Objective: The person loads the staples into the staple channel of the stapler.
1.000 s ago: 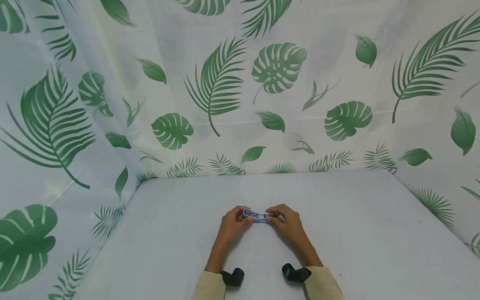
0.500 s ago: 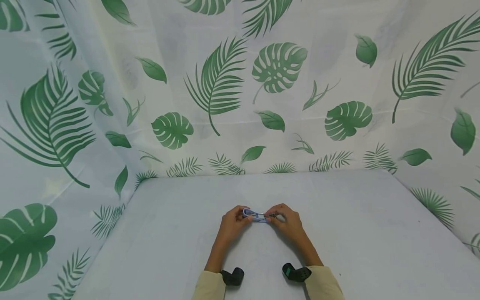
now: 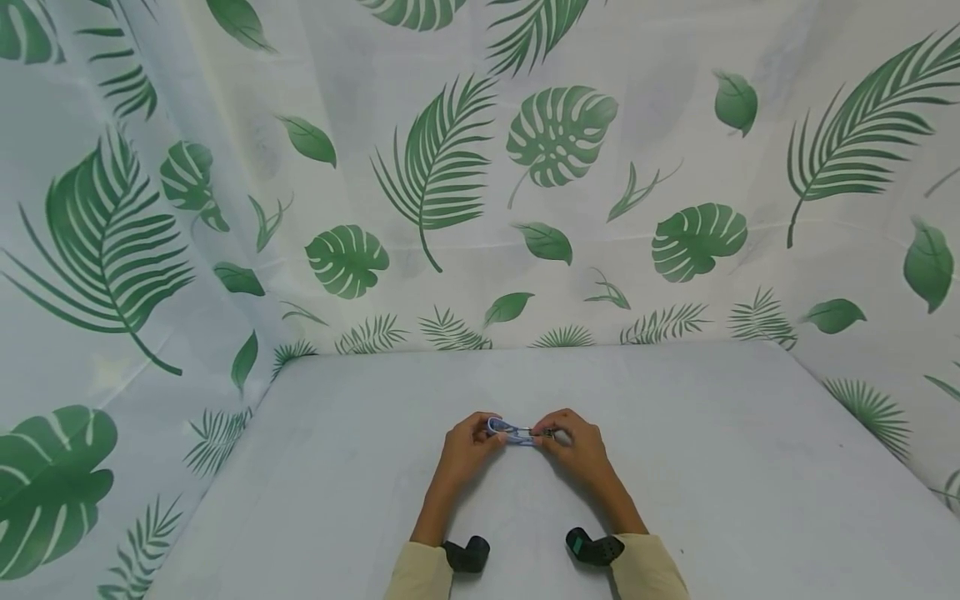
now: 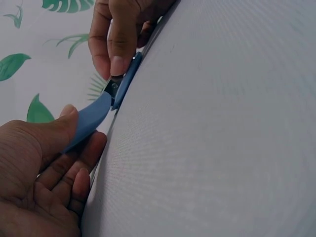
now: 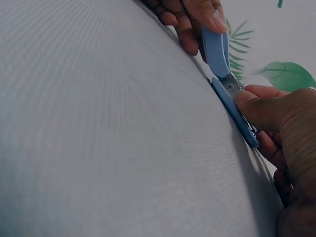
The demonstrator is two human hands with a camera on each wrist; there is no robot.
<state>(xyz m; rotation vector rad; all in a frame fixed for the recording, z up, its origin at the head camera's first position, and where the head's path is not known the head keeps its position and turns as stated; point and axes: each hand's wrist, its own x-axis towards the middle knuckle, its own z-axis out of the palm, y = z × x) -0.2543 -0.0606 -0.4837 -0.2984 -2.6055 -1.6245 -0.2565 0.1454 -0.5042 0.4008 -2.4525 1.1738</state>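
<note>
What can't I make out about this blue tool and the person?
Left wrist view: part of the blue handle, covered by the left hand.
Right wrist view: part of the metal piece, covered by the right hand.
Head view: the blue tool, too small for detail; sleeves, cut off by the bottom edge.

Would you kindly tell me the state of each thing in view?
Blue stapler: unfolded, its blue halves swung apart.
Left hand: pinching the stapler's blue top cover.
Right hand: pinching the stapler's metal section.
Black wrist cameras: worn, one by each sleeve cuff.
Leaf-print backdrop: hung, lightly creased.
</note>
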